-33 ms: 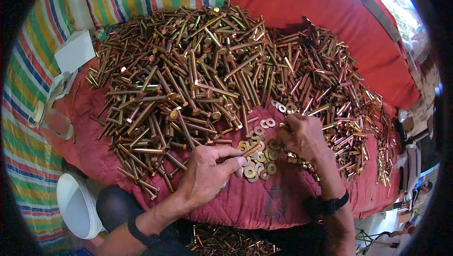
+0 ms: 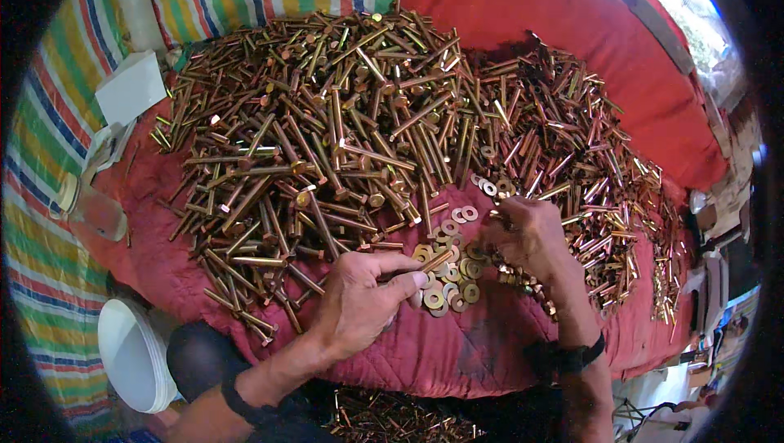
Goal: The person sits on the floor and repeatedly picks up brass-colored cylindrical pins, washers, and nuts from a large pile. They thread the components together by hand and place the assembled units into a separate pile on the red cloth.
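Note:
My left hand pinches a brass-coloured bolt between thumb and forefinger, its shaft pointing up to the right. The bolt is over a small pile of flat washers on the red quilted cloth. To the right of the washers, my right hand is closed with its fingers bent downward. Its fingertips are partly hidden and a little blurred, so what they hold cannot be made out. Small brass-coloured pieces lie beneath this hand. A great heap of bolts rises beyond both hands.
Shorter, thinner bolts spread at the right. At the left are a clear jar, a white box and stacked white tubs. Striped sheeting lines the left side. More bolts lie below the cloth's near edge.
My right hand has shifted very slightly, its wrist turning a little. The left hand keeps its pinch on the bolt, practically still.

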The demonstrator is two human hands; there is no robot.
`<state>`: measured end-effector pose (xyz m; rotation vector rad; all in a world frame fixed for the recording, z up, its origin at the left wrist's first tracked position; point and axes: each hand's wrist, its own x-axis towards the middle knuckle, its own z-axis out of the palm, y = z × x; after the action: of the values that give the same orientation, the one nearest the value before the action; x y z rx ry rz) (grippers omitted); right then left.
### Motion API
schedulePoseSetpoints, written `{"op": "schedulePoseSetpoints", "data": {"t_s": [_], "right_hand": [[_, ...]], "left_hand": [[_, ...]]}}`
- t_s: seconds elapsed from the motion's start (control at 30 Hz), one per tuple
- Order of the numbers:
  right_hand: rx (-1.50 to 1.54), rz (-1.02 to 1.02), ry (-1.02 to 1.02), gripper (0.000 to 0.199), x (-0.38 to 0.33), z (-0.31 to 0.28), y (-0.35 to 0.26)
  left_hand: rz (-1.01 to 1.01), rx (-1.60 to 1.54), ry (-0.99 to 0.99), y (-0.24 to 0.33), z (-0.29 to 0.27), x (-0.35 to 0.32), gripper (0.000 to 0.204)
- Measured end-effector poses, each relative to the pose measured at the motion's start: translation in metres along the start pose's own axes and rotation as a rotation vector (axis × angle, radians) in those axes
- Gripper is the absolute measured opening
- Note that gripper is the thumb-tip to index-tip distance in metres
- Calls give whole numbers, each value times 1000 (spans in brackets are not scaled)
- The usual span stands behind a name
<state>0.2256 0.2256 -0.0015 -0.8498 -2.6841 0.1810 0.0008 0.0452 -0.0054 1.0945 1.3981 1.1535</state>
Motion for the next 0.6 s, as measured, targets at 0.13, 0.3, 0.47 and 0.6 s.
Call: {"op": "schedulePoseSetpoints", "data": {"t_s": [0.13,0.3,0.47,0.6], "right_hand": [[614,397,7,16,-14,-13,-32],[780,345,31,15,-22,6,-69],[637,203,69,11,-20,16,-70],[362,-45,110,14,-26,14,-78]], "left_hand": [[57,101,20,-7,2,2,23],[282,207,119,-15,4,3,24],[578,681,171,-17,5,-4,22],[720,830,192,-19,6,-6,27]]}}
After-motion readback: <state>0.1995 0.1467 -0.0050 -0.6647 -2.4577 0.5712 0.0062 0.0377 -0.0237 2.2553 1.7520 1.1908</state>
